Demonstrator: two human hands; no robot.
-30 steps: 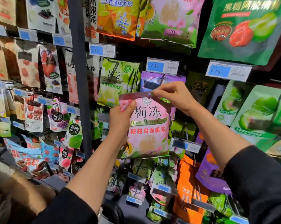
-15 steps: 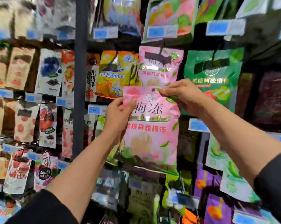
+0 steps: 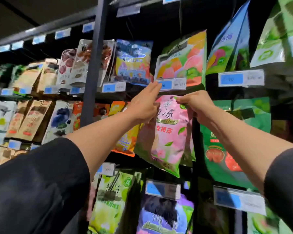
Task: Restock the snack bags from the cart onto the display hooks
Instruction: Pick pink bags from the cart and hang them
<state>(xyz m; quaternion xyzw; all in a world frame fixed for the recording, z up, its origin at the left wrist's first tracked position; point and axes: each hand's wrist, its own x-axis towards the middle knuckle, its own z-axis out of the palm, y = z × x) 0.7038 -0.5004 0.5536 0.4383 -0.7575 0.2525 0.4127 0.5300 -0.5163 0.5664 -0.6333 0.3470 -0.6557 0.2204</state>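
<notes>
Behind hands [image 3: 197, 105], pink bag's [image 3: 167, 132] top hidden.

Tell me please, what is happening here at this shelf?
A person is hanging a pink snack bag on a display rack full of other snack bags. The right hand pinches the bag's top edge. The left hand reaches up, fingers extended to the blue price tag above. Whether the bag is on its hook cannot be seen.

Right hand [image 3: 197, 105] pinches top edge of pink snack bag [image 3: 167, 132]. Left hand [image 3: 145, 103], fingers extended, touches blue price tag [image 3: 172, 84] above. Bag tilted.
</notes>
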